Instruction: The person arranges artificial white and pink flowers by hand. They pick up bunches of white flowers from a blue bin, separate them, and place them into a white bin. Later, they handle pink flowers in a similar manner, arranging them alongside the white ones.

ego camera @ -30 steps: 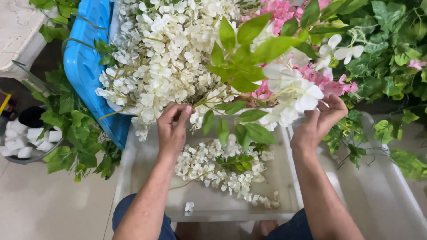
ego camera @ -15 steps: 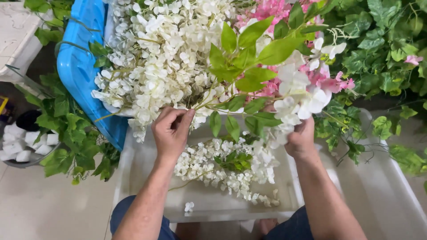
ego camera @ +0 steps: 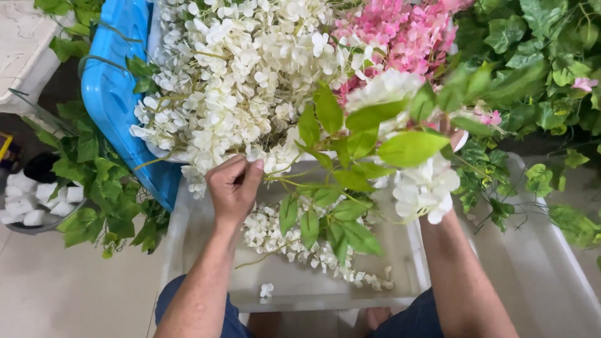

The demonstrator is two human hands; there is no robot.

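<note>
My left hand (ego camera: 233,186) pinches thin green stems at the lower edge of a big mass of white artificial flowers (ego camera: 238,75). My right hand (ego camera: 456,136) is mostly hidden behind a raised sprig of green leaves and white blossoms (ego camera: 375,141), which it holds up near the camera; only a fingertip shows. Below both hands lies a clear plastic tray (ego camera: 188,244) with a loose white flower string (ego camera: 282,241) in it.
A blue plastic tub (ego camera: 116,100) holds the white flowers at upper left. Pink flowers (ego camera: 400,31) sit behind, green ivy foliage (ego camera: 538,69) to the right and at left (ego camera: 87,181). A dark bucket with white pieces (ego camera: 25,200) stands at far left. A second clear bin (ego camera: 551,275) is at right.
The right hand has lifted the leafy white sprig up and toward the camera, hiding itself behind it. The left hand stayed at the stems, fingers closing tighter.
</note>
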